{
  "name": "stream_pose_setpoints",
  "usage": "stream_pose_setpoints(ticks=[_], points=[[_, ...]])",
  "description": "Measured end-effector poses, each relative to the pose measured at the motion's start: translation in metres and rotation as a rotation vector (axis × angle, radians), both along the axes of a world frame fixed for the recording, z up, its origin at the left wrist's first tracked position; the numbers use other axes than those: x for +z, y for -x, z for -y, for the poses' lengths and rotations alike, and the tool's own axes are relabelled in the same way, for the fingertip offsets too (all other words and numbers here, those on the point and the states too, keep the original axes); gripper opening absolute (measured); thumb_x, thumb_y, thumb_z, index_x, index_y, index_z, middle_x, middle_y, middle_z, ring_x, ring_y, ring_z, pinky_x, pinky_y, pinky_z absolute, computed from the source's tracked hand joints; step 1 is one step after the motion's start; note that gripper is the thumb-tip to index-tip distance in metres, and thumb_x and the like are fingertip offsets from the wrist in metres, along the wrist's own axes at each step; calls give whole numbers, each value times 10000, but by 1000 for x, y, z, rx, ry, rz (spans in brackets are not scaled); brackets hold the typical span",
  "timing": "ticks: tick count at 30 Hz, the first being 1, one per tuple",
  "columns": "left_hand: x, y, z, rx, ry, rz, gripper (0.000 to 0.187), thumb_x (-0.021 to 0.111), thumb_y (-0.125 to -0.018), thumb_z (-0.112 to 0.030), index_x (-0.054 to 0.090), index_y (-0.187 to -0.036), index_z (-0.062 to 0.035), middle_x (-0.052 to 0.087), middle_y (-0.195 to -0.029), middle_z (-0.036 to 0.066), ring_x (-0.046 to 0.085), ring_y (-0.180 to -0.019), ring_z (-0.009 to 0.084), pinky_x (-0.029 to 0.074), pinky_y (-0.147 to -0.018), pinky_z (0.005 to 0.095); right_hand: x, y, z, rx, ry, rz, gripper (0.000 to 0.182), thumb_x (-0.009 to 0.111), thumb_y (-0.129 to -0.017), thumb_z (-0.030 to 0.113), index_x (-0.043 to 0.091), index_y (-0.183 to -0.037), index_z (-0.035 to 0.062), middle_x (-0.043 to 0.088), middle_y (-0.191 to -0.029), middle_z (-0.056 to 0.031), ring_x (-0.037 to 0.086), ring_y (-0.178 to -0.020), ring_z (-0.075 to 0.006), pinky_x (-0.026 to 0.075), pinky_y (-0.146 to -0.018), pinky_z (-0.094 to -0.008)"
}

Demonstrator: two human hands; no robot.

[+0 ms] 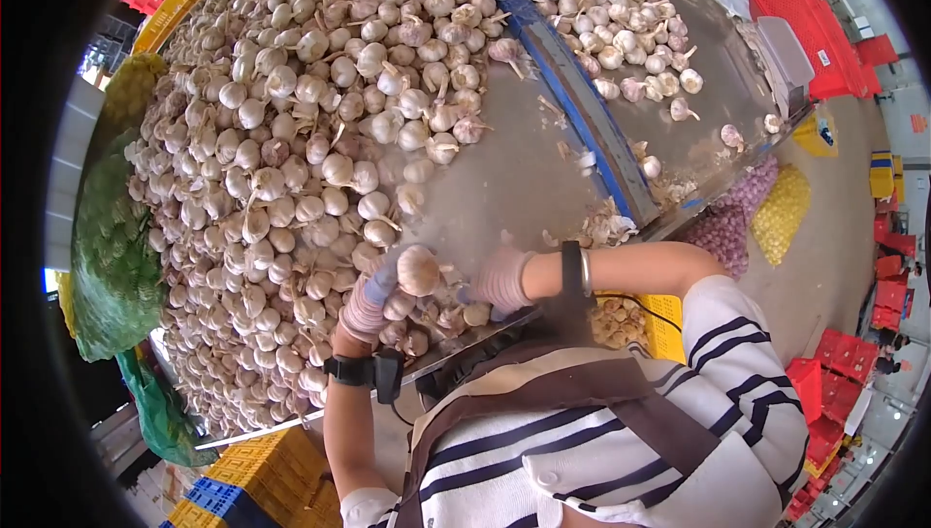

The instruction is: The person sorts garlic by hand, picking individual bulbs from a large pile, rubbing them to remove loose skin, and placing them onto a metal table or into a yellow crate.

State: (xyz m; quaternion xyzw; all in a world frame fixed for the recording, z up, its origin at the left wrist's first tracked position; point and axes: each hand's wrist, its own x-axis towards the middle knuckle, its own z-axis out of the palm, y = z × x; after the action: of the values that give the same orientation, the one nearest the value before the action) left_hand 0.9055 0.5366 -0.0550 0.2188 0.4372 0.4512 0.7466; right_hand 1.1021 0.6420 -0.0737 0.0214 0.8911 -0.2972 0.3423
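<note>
My left hand (374, 288), in a light glove with a striped cuff, holds a large garlic bulb (419, 271) at its fingertips, over the near edge of a big garlic pile (281, 174). To its right, my right hand (493, 282), gloved too, is close to the table's front edge; its fingers are smeared by motion, and whether they hold anything cannot be made out. Several bulbs (451, 317) lie between and below the two hands. Bare grey table surface (485, 193) shows beyond them.
A blue-edged metal divider (582, 106) separates the pile from more garlic (621, 38) at the upper right. A green net sack (116, 237) stands on the left. Yellow crates (267, 475) are at the lower left; a yellow crate (665, 329) with garlic scraps sits by my right forearm.
</note>
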Motion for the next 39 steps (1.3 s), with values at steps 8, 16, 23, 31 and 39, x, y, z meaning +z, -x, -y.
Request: stream_pose_setpoints(ticks=[8,16,23,31,39], points=[[-9,-24,10,217,156,286,673,556,-873,-515,444,-1296,-3,604,-1048,143,599,-927,254,513,-815,331,-6,16,0,56,89,39,573,719,-730,374,544,-1225,143,661,-966,-155,637,-909,-355,509,-753,-426],[41,-53,-2,490,-250,-142,581,710,-779,-222,479,-1270,-13,615,-1061,101,604,-932,188,483,-838,287,10,-31,-30,-1203,1647,64,511,694,-804,371,565,-1171,39,656,-1021,-96,662,-876,-206,559,-723,-394],[66,-86,-60,-126,-713,-933,541,787,-671,-309,629,-1154,-124,425,-1318,185,473,-1172,377,397,-989,438,-7,-50,-36,-1321,1945,-655,602,570,-853,540,513,-1201,53,589,-1157,-110,591,-1030,-262,481,-937,-452],[18,11,-188,-38,-717,-1844,406,660,-790,-156,587,-1186,-102,505,-1276,180,448,-1191,344,392,-992,413,17,-98,-189,-1221,1858,-1540,685,522,-855,599,489,-1220,20,564,-1174,-176,551,-1076,-358,424,-993,-490],[8,37,-279,-329,47,-2176,692,591,-830,-511,317,-1425,-290,322,-1461,154,544,-1129,361,475,-858,478,-9,8,-210,-1397,171,-848,469,711,-728,303,590,-1141,118,611,-1058,-104,614,-922,-283,513,-759,-427]])
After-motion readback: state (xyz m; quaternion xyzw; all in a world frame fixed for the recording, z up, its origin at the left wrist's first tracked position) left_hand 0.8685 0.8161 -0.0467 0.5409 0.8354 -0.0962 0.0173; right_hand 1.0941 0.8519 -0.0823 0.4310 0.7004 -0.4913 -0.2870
